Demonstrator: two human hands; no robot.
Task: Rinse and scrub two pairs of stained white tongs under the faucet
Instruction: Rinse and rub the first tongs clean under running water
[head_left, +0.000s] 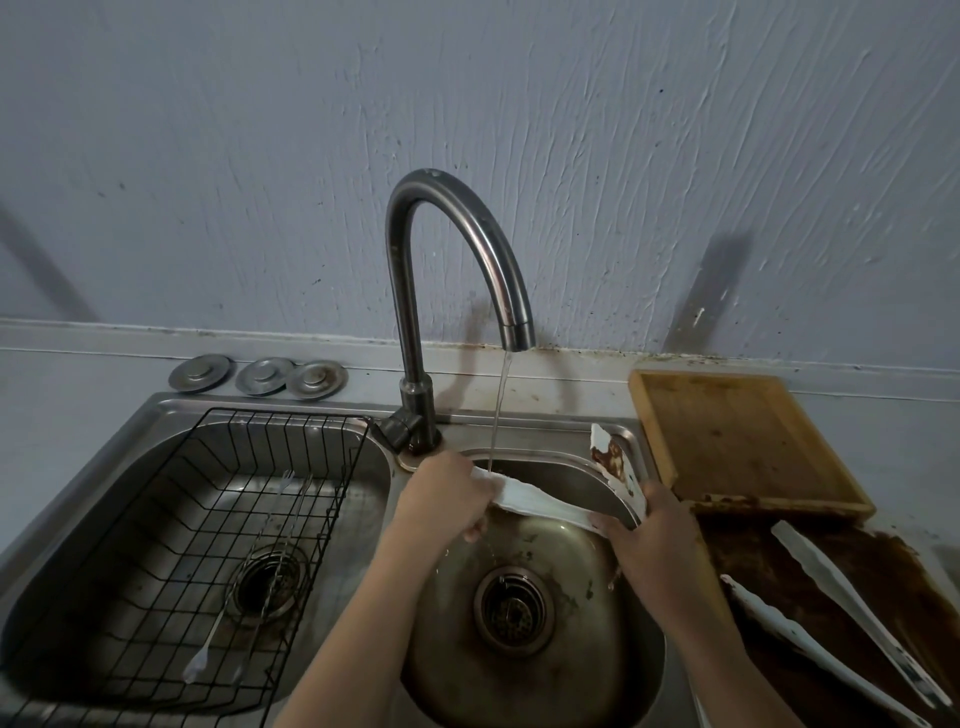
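Note:
Water runs in a thin stream from the curved metal faucet (457, 249) into the right sink basin (524, 587). I hold one pair of white tongs (540, 503) over that basin. My left hand (447, 493) grips the end of one arm under the stream. My right hand (649, 540) holds the hinge end at the basin's right rim. The other arm of this pair sticks up and back, smeared with brown stain. A second pair of stained white tongs (831, 597) lies on the brown-smeared counter to the right.
A wooden cutting board (737, 441) lies at the back right. The left basin holds a black wire rack (208, 519) with thin metal utensils in it. Three metal drain covers (260, 375) sit behind it by the wall.

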